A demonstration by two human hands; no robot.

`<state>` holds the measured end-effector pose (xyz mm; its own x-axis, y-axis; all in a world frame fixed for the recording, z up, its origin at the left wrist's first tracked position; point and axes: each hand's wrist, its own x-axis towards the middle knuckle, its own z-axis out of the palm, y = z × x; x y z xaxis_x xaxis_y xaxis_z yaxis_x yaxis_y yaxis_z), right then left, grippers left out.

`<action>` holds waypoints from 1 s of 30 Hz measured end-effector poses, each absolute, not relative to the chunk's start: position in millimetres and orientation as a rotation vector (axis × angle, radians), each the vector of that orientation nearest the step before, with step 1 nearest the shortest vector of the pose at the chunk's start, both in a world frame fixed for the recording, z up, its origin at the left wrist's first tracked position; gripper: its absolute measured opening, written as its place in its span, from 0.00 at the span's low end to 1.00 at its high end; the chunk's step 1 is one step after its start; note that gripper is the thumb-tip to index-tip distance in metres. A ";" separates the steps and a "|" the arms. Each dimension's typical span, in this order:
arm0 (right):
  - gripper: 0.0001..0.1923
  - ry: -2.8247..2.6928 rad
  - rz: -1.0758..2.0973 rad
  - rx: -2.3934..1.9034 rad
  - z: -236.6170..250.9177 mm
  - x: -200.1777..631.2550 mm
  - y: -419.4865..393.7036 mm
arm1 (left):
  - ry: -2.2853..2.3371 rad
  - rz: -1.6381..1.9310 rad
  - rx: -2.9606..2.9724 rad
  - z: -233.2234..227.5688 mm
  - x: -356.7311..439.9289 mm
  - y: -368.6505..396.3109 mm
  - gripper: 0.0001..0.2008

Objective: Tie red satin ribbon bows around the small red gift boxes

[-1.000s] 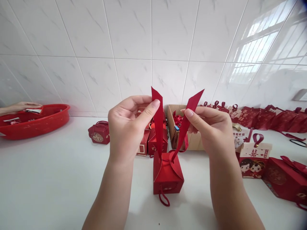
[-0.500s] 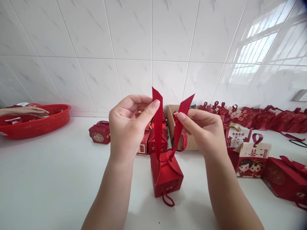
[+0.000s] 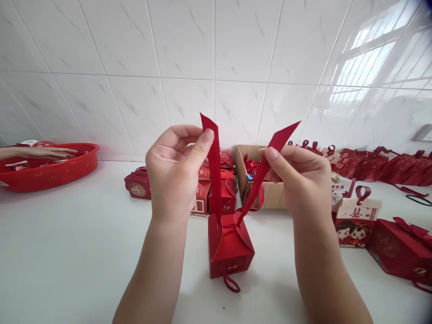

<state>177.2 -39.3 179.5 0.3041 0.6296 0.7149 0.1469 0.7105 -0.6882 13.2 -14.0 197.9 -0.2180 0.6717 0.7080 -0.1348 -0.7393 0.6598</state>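
Red gift box [image 3: 229, 247]: upright on white bench [image 3: 74, 252], centre front, flaps folded shut, cord loop hanging at its front face. Two red ribbon tails rise from box top. Left ribbon tail [image 3: 213, 166]: near vertical, pinched betw. thumb and fingers of left hand [image 3: 175, 173] above box. Right ribbon tail [image 3: 266, 168]: slants up and right of box, pinched by right hand [image 3: 302, 177]. Behind box: cluster of small red boxes [image 3: 219, 189], open cardboard carton [image 3: 270, 193] w/ red ribbons. Right of box: printed gift boxes [image 3: 357, 220], row of red bags [image 3: 378, 164] along tiled wall. Far left of box: red basket [image 3: 50, 173], another person's hand [image 3: 40, 152] over it.
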 end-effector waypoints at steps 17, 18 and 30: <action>0.07 -1.238 0.514 -0.692 176.9 177.5 -38.8 | 0.593 1.966 1.563 194.1 24.5 -17.7 0.06; 0.08 -1.265 0.546 -0.706 176.1 175.9 -39.0 | 0.577 1.924 1.584 193.4 26.8 -19.1 0.06; 0.14 -1.487 0.972 -0.640 177.7 179.2 -39.0 | 0.721 1.774 1.803 191.3 34.9 -19.4 0.13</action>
<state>179.2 -39.0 177.7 -0.1616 0.8393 0.5191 -0.1382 0.5016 -0.8540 34.9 -19.4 191.3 0.0078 0.6818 0.7315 0.0221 -0.7314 0.6815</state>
